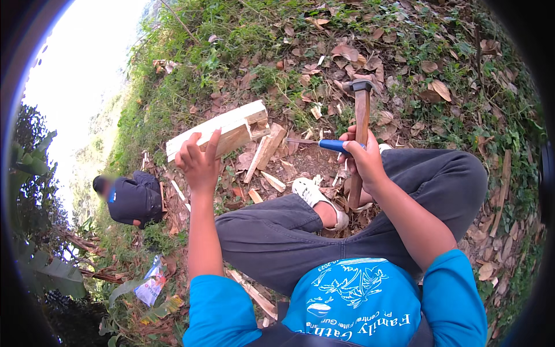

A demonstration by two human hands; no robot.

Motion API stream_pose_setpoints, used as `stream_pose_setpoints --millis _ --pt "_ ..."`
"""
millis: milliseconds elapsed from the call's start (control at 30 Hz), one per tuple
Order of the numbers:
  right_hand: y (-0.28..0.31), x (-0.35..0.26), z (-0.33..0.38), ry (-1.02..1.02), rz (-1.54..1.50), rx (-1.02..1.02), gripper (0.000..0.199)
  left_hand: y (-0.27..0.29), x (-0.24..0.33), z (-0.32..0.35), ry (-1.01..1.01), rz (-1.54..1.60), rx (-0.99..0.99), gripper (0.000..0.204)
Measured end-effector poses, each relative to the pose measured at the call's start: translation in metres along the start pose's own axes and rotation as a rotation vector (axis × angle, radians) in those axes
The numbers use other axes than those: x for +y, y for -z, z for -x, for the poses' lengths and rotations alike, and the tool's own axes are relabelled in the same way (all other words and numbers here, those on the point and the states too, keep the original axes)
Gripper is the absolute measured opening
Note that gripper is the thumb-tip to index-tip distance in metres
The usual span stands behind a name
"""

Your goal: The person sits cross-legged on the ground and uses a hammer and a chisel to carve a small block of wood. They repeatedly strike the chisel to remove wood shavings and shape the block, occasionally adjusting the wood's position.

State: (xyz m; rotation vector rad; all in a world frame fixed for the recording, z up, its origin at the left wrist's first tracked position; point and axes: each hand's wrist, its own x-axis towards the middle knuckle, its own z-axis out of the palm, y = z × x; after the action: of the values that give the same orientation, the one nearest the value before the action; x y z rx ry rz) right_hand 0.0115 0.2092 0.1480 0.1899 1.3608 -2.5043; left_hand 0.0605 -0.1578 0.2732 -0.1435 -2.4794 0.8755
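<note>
A pale block of wood (222, 130) with a notch cut near its right end is tilted up in front of me. My left hand (199, 161) grips its near side, fingers spread over the edge and the thumb out of sight. My right hand (365, 159) holds two tools together. One is a hammer (362, 113), its wooden handle upright in the picture and its dark metal head at the far end. The other is a chisel (332, 145) with a blue handle, its thin metal blade pointing left toward the block, apart from it.
Split wood pieces (266, 151) lie beside the block, and smaller offcuts (273, 181) are scattered near my white shoe (312, 194). Dry leaves (347, 52) and green plants cover the ground. Another person (136, 196) in dark clothes sits at the left, beyond a plastic bag (151, 283).
</note>
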Motion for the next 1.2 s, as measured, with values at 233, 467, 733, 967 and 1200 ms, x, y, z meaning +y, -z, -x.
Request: stream_pose_setpoints --millis 233,467,733,967,1200 --pt "0.008 -0.007 -0.001 0.033 -0.012 0.009 0.044 -0.025 0.092 0.004 -0.147 0.205 -0.085 0.088" --pt "0.003 -0.005 0.002 0.062 -0.006 0.088 0.044 -0.031 0.105 0.005 -0.169 0.241 -0.092 0.085" --pt "-0.005 -0.007 0.01 0.054 0.038 0.181 0.047 -0.034 0.105 0.014 -0.195 0.207 -0.079 0.077" --pt "-0.012 0.007 0.002 0.034 0.072 0.147 0.049 -0.041 0.114 0.014 -0.273 0.127 -0.035 0.084" --pt "-0.013 -0.011 0.006 -0.027 0.357 0.12 0.046 -0.052 0.106 0.021 -0.347 0.005 0.024 0.079"
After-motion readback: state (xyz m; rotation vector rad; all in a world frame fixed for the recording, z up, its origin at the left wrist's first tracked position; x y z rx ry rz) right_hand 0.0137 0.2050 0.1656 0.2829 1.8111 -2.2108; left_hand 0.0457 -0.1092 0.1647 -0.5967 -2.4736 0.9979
